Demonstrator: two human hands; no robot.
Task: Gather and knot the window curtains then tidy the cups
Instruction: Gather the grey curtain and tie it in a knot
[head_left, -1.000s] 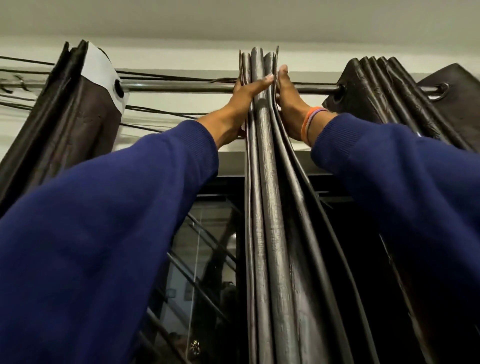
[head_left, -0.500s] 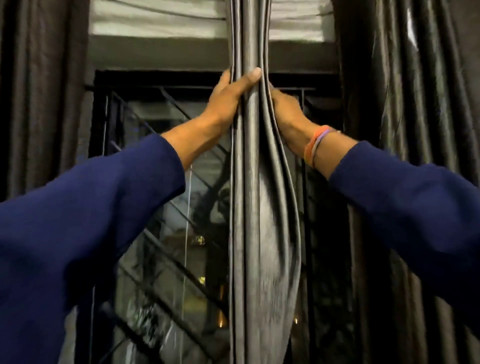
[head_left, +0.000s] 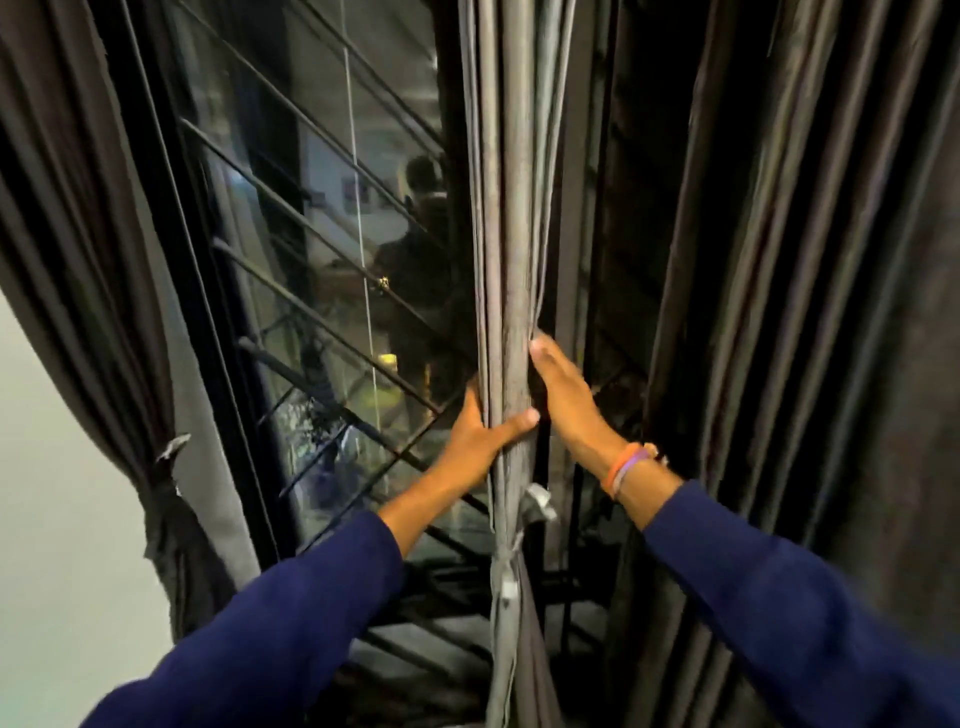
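Observation:
A grey curtain panel (head_left: 511, 218) hangs bunched into a narrow column in the middle of the window. My left hand (head_left: 480, 434) grips it from the left, thumb across the front of the folds. My right hand (head_left: 563, 387) clasps the same bunch from the right, a little higher, fingers behind the cloth. Just below my hands a pale tie (head_left: 511, 551) cinches the column. No cups are in view.
A dark curtain (head_left: 93, 270) hangs at the left, tied back low down. Another dark curtain (head_left: 789, 291) fills the right side. Behind the column is the window (head_left: 322, 270) with black diagonal bars. A pale wall (head_left: 57, 519) shows at the lower left.
Both hands have slid down the bunched curtain from the rod at the top to mid height, squeezing it together. The view has tilted down with them.

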